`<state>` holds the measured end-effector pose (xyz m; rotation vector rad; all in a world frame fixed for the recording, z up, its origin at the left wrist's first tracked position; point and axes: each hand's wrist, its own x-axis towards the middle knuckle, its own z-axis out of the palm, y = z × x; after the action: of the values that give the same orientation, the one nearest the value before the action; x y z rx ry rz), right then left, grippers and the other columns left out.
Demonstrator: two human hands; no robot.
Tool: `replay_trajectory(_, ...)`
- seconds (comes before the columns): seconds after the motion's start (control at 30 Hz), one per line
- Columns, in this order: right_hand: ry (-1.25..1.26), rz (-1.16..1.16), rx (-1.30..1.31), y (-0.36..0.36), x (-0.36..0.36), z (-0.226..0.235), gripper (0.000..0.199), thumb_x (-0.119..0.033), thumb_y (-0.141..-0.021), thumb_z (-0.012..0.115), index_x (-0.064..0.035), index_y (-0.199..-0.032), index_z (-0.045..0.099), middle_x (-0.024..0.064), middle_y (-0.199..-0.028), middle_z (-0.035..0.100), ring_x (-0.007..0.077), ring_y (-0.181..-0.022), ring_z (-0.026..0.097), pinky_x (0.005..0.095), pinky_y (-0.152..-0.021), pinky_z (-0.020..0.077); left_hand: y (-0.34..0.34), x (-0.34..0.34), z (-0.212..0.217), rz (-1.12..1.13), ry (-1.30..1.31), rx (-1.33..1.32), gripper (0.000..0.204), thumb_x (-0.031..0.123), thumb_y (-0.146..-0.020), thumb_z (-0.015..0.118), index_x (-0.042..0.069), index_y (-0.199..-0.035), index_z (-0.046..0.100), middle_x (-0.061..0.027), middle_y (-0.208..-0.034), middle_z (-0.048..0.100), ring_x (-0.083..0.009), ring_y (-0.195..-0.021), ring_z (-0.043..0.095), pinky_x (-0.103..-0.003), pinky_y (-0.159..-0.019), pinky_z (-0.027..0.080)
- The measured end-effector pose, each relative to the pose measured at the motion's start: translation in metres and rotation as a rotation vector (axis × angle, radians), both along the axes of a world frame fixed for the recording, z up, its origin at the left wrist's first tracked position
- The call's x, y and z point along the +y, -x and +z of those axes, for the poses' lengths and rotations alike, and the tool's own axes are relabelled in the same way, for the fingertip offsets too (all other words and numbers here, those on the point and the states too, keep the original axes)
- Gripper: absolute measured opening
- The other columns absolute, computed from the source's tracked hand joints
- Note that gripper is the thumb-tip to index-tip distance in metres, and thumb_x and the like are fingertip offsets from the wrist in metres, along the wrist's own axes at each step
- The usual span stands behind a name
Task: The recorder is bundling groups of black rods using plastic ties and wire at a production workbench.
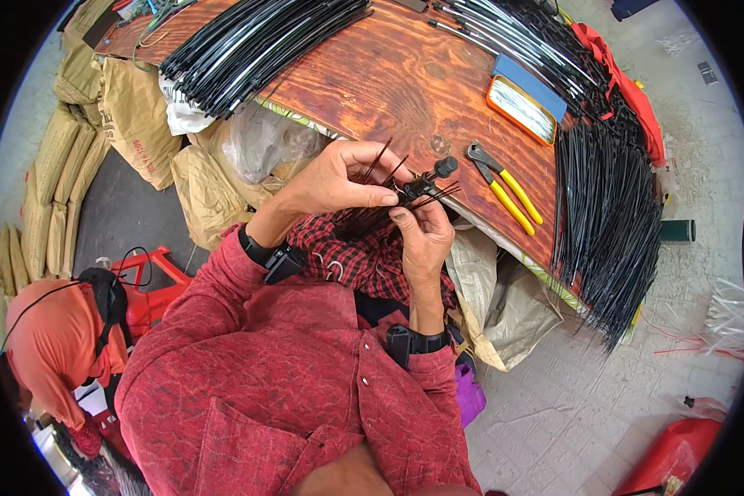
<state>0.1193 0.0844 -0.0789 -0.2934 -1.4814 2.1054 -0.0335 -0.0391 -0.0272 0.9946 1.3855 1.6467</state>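
My left hand (343,180) is closed, thumb and fingers pinching a black piece (417,188) with a round knob at its far end and thin dark wire-like strands sticking out. From below and to the right, my right hand (426,240) grips the same piece between thumb and fingertips. Both hands are just off the near edge of the wooden table (372,95), above a red-and-black checked cloth (364,256) over my lap. Where the fingers meet, part of the piece is hidden. Diagonal cutters (504,188) with yellow handles lie to the right.
Long black rods (260,50) are stacked at the far left of the table. An orange-rimmed tray (489,101) with thin pale pieces stands near black strands (608,223) piled at the right. Paper sacks (136,116) stand left; another person (62,339) sits lower left.
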Motion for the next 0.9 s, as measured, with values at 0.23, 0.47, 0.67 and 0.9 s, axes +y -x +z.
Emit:
replay_trajectory(0.23,-0.030,-0.032,-0.029,-0.002,0.001,0.002,0.023,-0.002,-0.090,0.073,0.0051,-0.111,0.065,0.0062,-0.102,0.070,0.0111,-0.091,0.065,0.0252,-0.084,0.0532,0.000,0.006,0.003,0.001,0.033,0.013,0.035,0.002,-0.081,0.081,-0.002,-0.112,0.066,-0.0047,-0.103,0.069,-0.0112,-0.096,0.064,-0.028,-0.086,0.052)
replay_trajectory(0.47,-0.262,-0.043,-0.121,-0.010,0.004,0.003,0.024,-0.004,-0.092,0.072,0.0052,-0.113,0.067,0.0062,-0.101,0.071,0.0118,-0.090,0.067,0.0263,-0.083,0.0538,-0.012,0.007,0.006,0.082,0.027,-0.028,0.040,0.000,-0.081,0.079,-0.002,-0.119,0.066,-0.0030,-0.100,0.069,-0.0084,-0.088,0.062,-0.025,-0.079,0.051)
replay_trajectory(0.67,0.003,0.027,-0.064,-0.005,0.009,0.006,0.034,-0.006,-0.090,0.074,0.0053,-0.121,0.064,0.0063,-0.108,0.070,0.0132,-0.097,0.066,0.0264,-0.086,0.0524,-0.023,0.008,0.012,0.126,0.046,0.166,0.040,0.002,-0.083,0.077,-0.001,-0.122,0.067,-0.0041,-0.105,0.068,-0.0083,-0.087,0.062,-0.024,-0.077,0.050)
replay_trajectory(0.9,0.069,0.157,-0.019,-0.005,0.020,-0.016,0.043,-0.022,-0.093,0.074,0.0015,-0.127,0.062,0.0045,-0.114,0.067,0.0099,-0.102,0.060,0.0262,-0.090,0.0471,-0.016,0.000,0.005,0.042,-0.094,-0.054,0.036,0.004,-0.086,0.075,-0.001,-0.121,0.067,-0.0100,-0.113,0.067,-0.0150,-0.099,0.065,-0.027,-0.088,0.053)
